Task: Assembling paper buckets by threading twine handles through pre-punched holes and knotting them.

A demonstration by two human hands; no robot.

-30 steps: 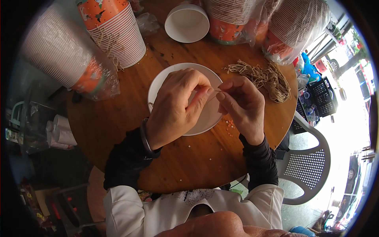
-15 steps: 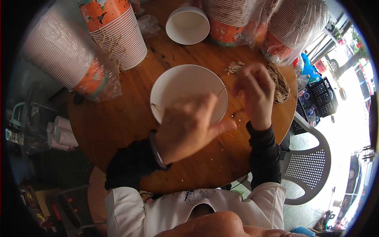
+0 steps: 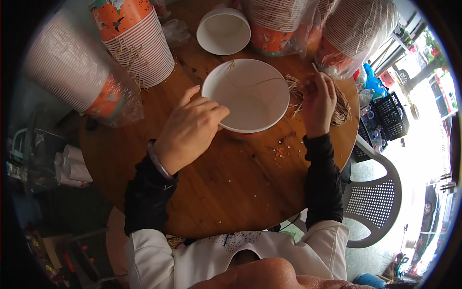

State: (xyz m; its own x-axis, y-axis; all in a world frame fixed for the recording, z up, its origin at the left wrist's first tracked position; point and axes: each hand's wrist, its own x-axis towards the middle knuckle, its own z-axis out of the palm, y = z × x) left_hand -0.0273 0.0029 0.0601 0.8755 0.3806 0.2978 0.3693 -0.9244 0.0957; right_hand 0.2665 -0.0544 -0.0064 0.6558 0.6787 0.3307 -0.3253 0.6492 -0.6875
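A round paper bucket (image 3: 248,113) with a white inside stands at the middle of the table, its mouth toward me. A thin twine cord (image 3: 260,84) crosses its mouth from the far rim to the right rim. My left hand (image 3: 190,125) grips the near left rim, fingers curled over the edge and thumb sticking out. Just right of the bucket, my right hand (image 3: 320,98) is pinched on a piece of twine whose pale end pokes up above the fingers. Beside and behind that hand lies a bundle of loose twine (image 3: 341,106).
Nested paper buckets (image 3: 142,50) stand at the far left, near a plastic-wrapped stack (image 3: 72,67). More wrapped stacks (image 3: 356,36) are at the far right. A single white bucket (image 3: 224,36) sits at the back. A grey chair (image 3: 373,204) is to the right; small bits (image 3: 281,151) litter the table.
My left hand has moved from over the bucket to its near left rim. The bucket has shifted away and rightward. My right hand has moved slightly right and now shows the twine's pale end.
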